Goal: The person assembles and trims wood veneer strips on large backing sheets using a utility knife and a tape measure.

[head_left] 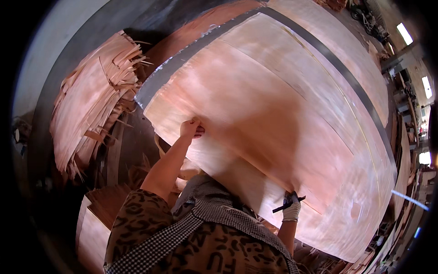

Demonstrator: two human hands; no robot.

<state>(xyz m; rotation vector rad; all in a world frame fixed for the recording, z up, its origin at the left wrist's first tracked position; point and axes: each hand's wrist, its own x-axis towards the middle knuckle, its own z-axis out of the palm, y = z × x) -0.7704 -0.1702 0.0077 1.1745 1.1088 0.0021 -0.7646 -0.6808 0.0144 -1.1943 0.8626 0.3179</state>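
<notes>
A large, thin, pale pink-brown veneer sheet (273, 114) fills the middle of the view, lying on a stack of similar sheets. The left hand (190, 128) is closed on its near-left edge. The right hand (291, 208), in a light glove, grips the sheet's lower edge along with a dark slim tool (286, 205). A ragged pile of veneer scraps (93, 105) sits well apart at left.

No packages, labels, signs or screens.
</notes>
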